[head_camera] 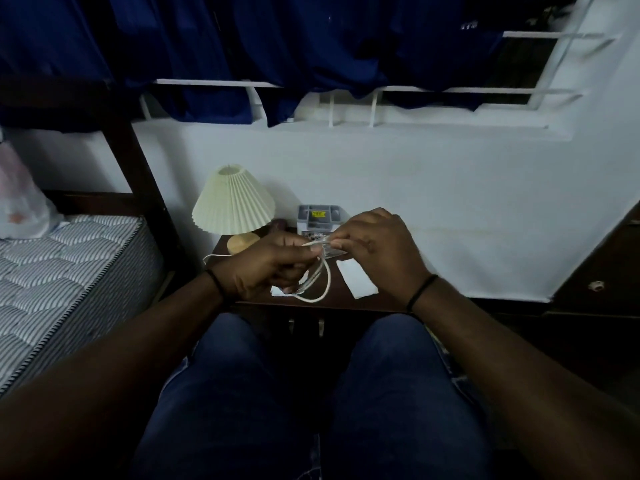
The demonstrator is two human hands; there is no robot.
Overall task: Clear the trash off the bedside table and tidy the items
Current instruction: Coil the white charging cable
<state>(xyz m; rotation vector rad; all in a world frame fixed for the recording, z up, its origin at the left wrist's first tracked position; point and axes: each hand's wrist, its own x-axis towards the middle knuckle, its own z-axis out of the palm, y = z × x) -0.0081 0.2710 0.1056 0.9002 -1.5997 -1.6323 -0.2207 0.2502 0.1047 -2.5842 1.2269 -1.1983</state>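
Observation:
A white cable (323, 282) hangs in a loop between my hands, above the dark bedside table (311, 304). My left hand (266, 268) grips the looped part. My right hand (377, 251) pinches the cable's upper end, together with what looks like a small clear wrapper (330, 251). On the table lie a white paper sheet (358, 280) at the right and a smaller white scrap (278, 291) partly hidden under my left hand.
A cream pleated lamp (233, 200) with a wooden base stands at the table's back left, its thin cord (211, 257) trailing left. A grey organizer box (318, 220) sits against the white wall. A striped mattress (65, 268) lies left; dark furniture (602, 268) stands right.

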